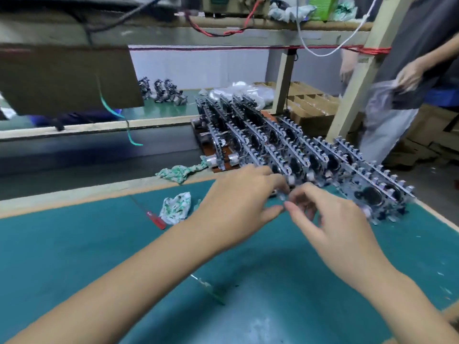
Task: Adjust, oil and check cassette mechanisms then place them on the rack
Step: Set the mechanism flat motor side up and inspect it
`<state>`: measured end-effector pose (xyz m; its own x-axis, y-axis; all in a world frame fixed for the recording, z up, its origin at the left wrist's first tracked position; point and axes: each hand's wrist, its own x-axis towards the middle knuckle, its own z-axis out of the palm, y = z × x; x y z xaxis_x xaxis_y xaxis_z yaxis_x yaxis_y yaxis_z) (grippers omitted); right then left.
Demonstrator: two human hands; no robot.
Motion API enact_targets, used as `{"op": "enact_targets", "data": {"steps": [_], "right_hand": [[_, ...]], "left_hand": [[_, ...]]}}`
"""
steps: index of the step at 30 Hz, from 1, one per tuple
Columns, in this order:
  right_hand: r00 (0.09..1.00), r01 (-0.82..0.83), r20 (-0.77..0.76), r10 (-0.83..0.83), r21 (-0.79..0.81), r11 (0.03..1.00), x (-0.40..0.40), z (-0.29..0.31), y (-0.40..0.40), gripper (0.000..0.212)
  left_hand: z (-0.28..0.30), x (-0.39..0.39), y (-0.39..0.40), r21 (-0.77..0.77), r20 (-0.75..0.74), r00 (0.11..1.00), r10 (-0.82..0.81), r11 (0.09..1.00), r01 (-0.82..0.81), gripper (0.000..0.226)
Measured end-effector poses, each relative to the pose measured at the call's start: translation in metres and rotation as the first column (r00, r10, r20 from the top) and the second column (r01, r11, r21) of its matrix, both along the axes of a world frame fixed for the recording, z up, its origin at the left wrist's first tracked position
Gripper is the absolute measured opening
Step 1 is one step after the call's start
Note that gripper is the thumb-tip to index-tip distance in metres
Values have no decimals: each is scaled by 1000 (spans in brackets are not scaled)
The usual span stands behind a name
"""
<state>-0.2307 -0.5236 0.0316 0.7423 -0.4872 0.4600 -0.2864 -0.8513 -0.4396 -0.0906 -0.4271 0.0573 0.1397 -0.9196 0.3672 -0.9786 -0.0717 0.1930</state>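
Both hands meet beside rack packed with cassette mechanisms.

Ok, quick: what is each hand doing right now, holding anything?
Left hand: fingers reach to the row of grey metal cassette mechanisms; grip cannot be told.
Right hand: fingers curled, seemingly pinching something small and blurred; cannot tell.

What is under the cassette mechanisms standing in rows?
A brown rack shows beneath the cassette mechanisms at the far-left end; nearer the hands, the mechanisms cover whatever supports them.
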Motion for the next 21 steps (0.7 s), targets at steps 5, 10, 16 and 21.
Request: {"op": "enact_targets", "data": {"steps": [5, 10, 16, 21], "right_hand": [[894, -424, -122, 432, 86, 902, 55, -22, 101, 19], [698, -678, -269, 664, 50, 733, 116, -60, 192, 18], [628, -730, -236, 742, 152, 666, 178, -83, 279, 21], [475, -782, -50, 878, 434, 448, 205, -75, 365, 21]], "left_hand": [[-35, 11, 156, -21, -219, 926, 306, 948, -318, 21], [-80, 23, 274, 40, -422, 723, 547, 808, -587, 9], [-90, 39, 381, -21, -255, 579, 775, 594, -804, 15], [-68, 34, 442, -122, 87, 443, 892, 451, -884, 42]]}}
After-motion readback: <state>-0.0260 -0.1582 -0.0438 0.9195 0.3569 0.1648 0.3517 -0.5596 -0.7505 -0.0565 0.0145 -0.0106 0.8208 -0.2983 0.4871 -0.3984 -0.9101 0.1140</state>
